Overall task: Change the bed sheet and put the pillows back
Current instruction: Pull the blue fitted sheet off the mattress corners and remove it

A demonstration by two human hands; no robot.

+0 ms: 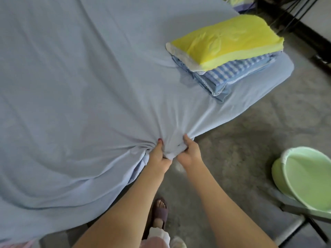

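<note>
Here, gripping a bunched fold of the light blue bed sheet (75,72) at the near edge of the bed, with both hands side by side. Left hand (158,153) curling round the left side of the bunch, thumb with a red nail lying on top of the cloth. Right hand (189,151) clamping the right side of the same bunch, fingers wrapped under it. Between the two hands, a pale knot of gathered fabric standing up, creases fanning out from it across the bed. Sheet spreading over the whole mattress, hanging loose over the near edge to the left of the arms. Lying near the bed's right-hand corner, well apart from the hands, a yellow pillow (227,40), resting on top of a folded blue checked cloth (238,72). Standing on the grey floor (241,140) below the arms, a foot in a dark sandal (160,213). Sitting at the right edge of the view, a pale green basin (308,178) on a dark frame; whether a stool or a stand, unclear.
</note>
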